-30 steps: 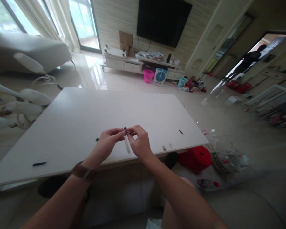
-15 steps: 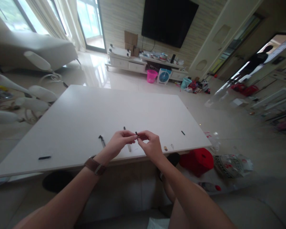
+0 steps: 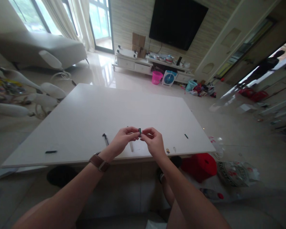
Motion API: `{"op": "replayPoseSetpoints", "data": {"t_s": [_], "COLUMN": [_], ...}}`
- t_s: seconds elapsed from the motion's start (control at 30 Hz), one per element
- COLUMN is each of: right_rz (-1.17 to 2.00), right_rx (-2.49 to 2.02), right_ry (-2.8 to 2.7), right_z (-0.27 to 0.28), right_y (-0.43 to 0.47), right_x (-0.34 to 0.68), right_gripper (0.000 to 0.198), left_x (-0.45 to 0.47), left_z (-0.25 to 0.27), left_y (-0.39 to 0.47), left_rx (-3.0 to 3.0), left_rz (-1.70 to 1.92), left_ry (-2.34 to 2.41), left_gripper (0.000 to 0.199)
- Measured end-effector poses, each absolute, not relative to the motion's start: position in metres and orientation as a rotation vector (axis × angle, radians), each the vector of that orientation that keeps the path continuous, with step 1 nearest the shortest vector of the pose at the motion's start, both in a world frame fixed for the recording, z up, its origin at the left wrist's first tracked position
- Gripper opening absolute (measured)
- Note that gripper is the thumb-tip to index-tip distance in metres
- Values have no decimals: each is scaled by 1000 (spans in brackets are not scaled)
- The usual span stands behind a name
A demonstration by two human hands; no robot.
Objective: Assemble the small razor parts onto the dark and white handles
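Above the near edge of a white table (image 3: 124, 105), my left hand (image 3: 124, 140) and my right hand (image 3: 153, 141) meet, fingertips pinched on one small dark piece with a greenish face (image 3: 139, 130). Its exact kind is too small to tell. Under and beside my left hand lie a pale, slim-handled tool (image 3: 131, 146), partly hidden, and a black-and-silver tool (image 3: 105, 139). A black bar (image 3: 51, 152) rests at the left. To the right are a thin dark strip (image 3: 186, 136), a small yellow-and-dark bit (image 3: 167, 150) and a clear bit (image 3: 174, 149).
A red stool (image 3: 200, 167) and a printed plastic bag (image 3: 235, 173) stand on the floor off the table's right corner, with a bottle (image 3: 212, 193) nearby. White-armed lamp parts (image 3: 52, 90) crowd the left side. A person (image 3: 264, 68) is in the far doorway.
The view has shifted slightly, so the room sits further right. The small piece has turned between my fingers and now shows a greenish face. Both hands keep their pinch.
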State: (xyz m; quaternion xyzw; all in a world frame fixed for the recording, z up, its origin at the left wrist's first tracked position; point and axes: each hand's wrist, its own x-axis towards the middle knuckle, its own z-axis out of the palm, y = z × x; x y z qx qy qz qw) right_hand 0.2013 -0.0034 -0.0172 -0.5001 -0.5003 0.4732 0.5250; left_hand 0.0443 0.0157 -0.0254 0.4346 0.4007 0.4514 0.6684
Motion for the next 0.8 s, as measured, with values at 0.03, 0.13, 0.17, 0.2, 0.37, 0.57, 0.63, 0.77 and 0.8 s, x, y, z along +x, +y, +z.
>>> {"op": "replayPoseSetpoints", "data": {"t_s": [0.03,0.13,0.17,0.2,0.37,0.57,0.63,0.77,0.8], "right_rz": [1097,969,934,906,855,786,769,765,750], "right_rx": [-1210,-1244,-1249,-1251,-1259,-1284,-1288,-1287,-1294], "right_ry": [-1223,-1335,-1374,-1407,-1470,-1526,-1548,-1568,-1576], "right_z": [-17,-15,-15,-15,-14,-14,-15,-16,-16], "right_y": [-4,-5,-6,-6,-7,-5,-4,-4,-4], "right_x": [201,200,200,199,196,197,196,195,195], "right_gripper": [19,17,16,15,13,9,8,7,6], "left_x": [44,42,41,41,38,39,39,39,40], "left_z": [-25,-26,-25,-25,-21,-20,-20,-22,-22], "left_y": [16,16,16,15,15,16,16,17,17], "left_rx": [969,950,955,964,1003,1012,1020,1007,1003], "left_rz": [1023,1019,1012,1006,1004,995,994,998,999], "left_ry": [908,929,937,948,1015,1048,1058,1069,1069], "left_gripper": [25,29,30,32,34,36,37,39,39]}}
